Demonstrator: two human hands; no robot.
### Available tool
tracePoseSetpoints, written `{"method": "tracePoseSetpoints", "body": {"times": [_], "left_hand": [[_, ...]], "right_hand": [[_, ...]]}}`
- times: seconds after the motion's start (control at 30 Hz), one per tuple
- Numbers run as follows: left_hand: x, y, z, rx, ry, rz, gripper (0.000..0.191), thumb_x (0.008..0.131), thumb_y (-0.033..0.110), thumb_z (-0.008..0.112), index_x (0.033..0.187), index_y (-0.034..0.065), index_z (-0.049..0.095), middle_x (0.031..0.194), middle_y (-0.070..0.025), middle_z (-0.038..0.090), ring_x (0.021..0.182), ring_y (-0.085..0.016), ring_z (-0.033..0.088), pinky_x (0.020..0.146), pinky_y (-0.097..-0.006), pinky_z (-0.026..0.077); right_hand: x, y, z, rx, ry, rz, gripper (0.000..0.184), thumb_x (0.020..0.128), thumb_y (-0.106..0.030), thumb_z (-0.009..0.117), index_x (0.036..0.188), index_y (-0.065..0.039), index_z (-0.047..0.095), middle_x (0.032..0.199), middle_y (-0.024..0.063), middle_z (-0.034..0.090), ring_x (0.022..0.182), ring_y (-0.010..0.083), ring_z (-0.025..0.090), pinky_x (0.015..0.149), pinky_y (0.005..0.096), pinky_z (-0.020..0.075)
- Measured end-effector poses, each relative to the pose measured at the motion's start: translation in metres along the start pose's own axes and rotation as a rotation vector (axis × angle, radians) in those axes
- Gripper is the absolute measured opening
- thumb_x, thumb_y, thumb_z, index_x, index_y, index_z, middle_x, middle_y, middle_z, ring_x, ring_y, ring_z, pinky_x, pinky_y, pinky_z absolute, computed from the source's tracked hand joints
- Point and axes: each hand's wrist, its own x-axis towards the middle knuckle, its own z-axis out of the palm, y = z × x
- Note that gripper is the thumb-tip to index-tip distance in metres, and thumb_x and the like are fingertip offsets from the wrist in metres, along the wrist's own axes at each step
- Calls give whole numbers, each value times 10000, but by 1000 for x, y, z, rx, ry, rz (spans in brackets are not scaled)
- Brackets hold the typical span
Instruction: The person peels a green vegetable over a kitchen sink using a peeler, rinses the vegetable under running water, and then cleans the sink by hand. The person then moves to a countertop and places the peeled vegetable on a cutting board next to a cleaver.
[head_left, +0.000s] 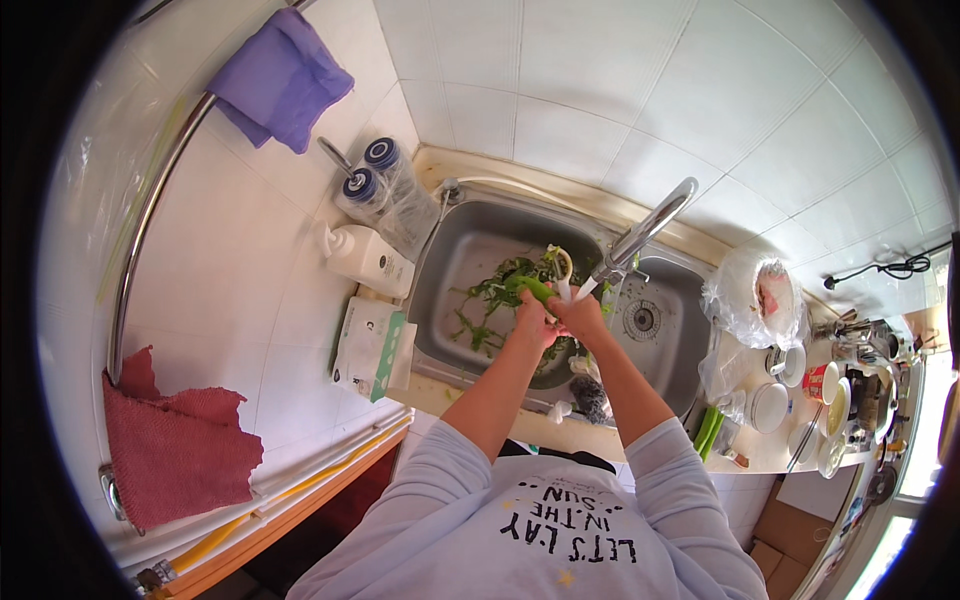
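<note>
Both hands meet over the stainless-steel sink (442, 300), under the chrome faucet (652, 221). A stream of water (587, 286) runs onto them. My left hand (532, 319) grips a bright green vegetable stalk (534, 286). My right hand (579, 313) is closed at the stalk's right end, beneath the water, and its fingers are partly hidden. Loose leafy greens (487, 289) lie in the left basin below and around the hands. A pale curved piece (565, 262) stands just beyond the fingers; what it is cannot be told.
The right basin has a drain strainer (643, 319). A dark scouring pad (590, 397) sits on the front rim. At left stand a pump bottle (371, 259) and a tissue pack (367, 349). Green stalks (707, 433), a plastic bag (750, 296) and several bowls (769, 407) crowd the right counter.
</note>
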Motion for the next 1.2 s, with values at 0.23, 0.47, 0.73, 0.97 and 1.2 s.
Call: {"method": "tracePoseSetpoints", "body": {"times": [0.23,0.47,0.73,0.97,1.2], "left_hand": [[-1,-10,31,53,69,90,218,965,214,669,923,20,580,825,-120,617,698,-274,604,538,-442,470],[27,-22,67,-151,368,261,231,1016,251,547,947,31,534,813,-123,596,657,-253,601,653,-430,574],[18,-12,52,262,216,183,324,1032,222,455,1216,109,697,1169,-43,682,1073,-268,601,946,-490,476],[-9,21,-42,1792,141,931,485,882,10,561,1352,114,616,1359,-82,645,1344,-284,520,1101,-454,373],[-66,43,-49,1572,17,801,625,840,102,659,1445,96,500,1252,-147,676,1084,-334,664,868,-438,520]], "right_hand": [[-43,-38,-33,186,-11,101,341,890,-231,730,1127,7,676,795,67,685,597,127,631,493,285,506],[-87,-9,-61,397,81,177,382,932,-180,720,1260,-15,616,885,47,678,650,115,645,470,242,447],[-89,14,-66,689,148,214,414,933,-167,723,1296,-14,594,1015,75,693,724,151,699,466,249,449],[-49,-35,-22,274,-19,160,356,906,-174,732,1209,-6,651,893,63,705,709,132,702,512,260,509],[-13,-53,2,228,-131,143,300,923,-163,715,1175,-21,634,770,43,647,588,113,621,490,279,499]]}}
